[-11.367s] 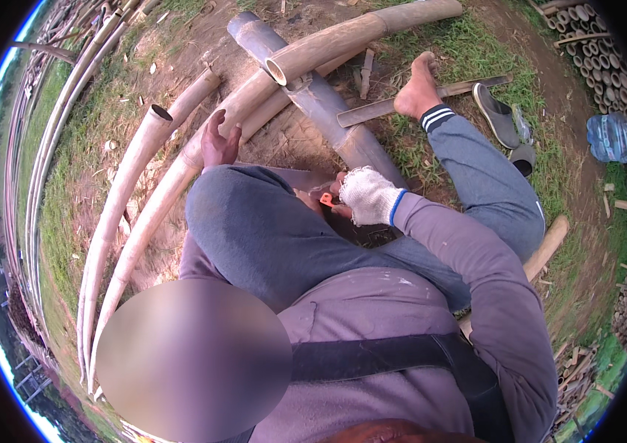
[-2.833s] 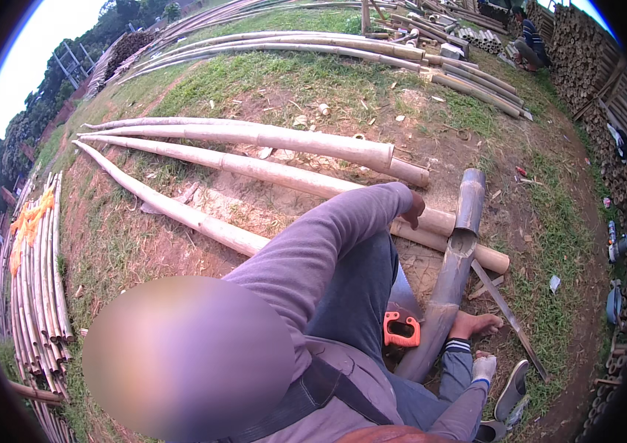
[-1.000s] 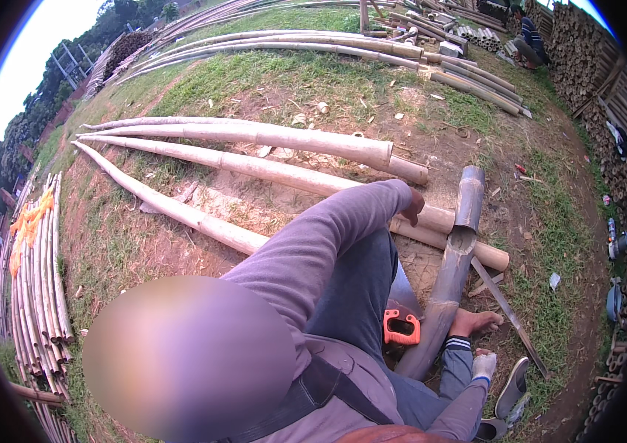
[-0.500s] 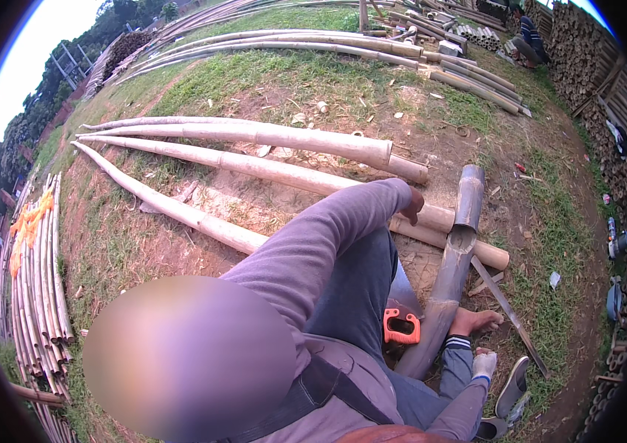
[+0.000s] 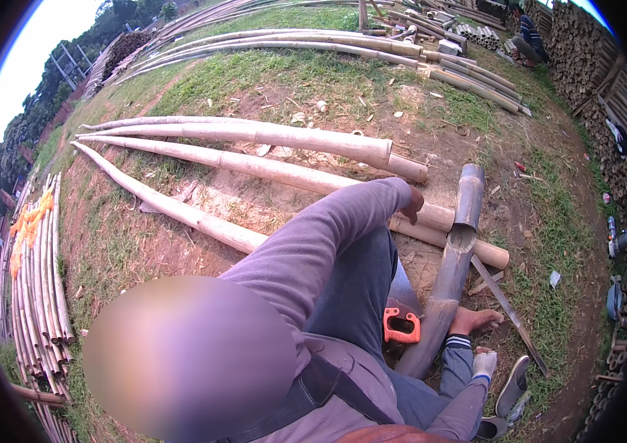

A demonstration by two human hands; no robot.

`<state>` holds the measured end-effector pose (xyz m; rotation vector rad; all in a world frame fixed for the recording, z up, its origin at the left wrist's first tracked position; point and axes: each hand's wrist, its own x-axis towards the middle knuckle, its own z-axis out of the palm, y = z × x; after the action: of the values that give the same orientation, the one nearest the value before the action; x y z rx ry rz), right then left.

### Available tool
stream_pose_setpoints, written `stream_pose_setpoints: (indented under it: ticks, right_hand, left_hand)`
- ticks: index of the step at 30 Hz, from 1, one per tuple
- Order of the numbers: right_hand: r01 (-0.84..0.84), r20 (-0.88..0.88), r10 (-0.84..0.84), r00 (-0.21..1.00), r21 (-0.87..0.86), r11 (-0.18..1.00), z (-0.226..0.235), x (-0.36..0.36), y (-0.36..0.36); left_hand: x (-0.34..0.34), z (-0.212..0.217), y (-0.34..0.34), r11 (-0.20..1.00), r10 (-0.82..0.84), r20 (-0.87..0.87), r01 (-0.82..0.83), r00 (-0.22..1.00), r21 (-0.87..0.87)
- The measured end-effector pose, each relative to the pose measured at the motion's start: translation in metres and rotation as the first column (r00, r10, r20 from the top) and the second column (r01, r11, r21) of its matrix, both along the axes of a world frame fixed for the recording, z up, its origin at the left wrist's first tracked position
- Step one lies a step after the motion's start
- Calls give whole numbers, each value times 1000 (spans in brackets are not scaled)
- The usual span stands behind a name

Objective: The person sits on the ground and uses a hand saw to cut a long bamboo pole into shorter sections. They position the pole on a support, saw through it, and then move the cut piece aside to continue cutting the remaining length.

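Dark bamboo makes the pole (image 5: 442, 295) right of the middle; it has a gap. No hand is on the saw (image 5: 405, 299) beside it, flat and grey with an orange grip. What's left, we can't tell. Our left hand (image 5: 412, 207) hangs loosely open; our gloved right hand (image 5: 484, 363) we can't make out.

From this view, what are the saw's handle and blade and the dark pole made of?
Handle: probably moulded plastic, smooth; even bright orange. Blade: likely steel, plain grey; thin and flat. Dark pole: likely bamboo, by its node rings and hollow inside; looks weathered, though the grey could be a stain.
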<state>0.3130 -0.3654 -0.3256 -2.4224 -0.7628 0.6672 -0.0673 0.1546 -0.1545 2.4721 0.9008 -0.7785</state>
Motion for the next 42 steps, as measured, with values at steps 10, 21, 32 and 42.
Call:
stream_pose_setpoints:
  ticks: [10, 21, 32, 42]
  right_hand:
    - [-7, 51, 8, 999, -16, 1000, 2, -1, 0]
    - [11, 10, -11, 1000, -25, 1000, 14, -8, 4]
    - [-23, -22, 23, 999, -7, 1000, -3, -10, 10]
    - [-29, 58, 31, 998, -46, 999, 8, -15, 8]
  left_hand:
    - [3, -1, 0, 998, -53, 5, 52, 999, 29]
    - [2, -6, 3, 1000, 8, -12, -8, 1000, -11]
    - [-16, -13, 5, 1000, 23, -48, -23, 999, -8]
    - [-67, 46, 24, 896, 363, 571, -444, 736, 1]
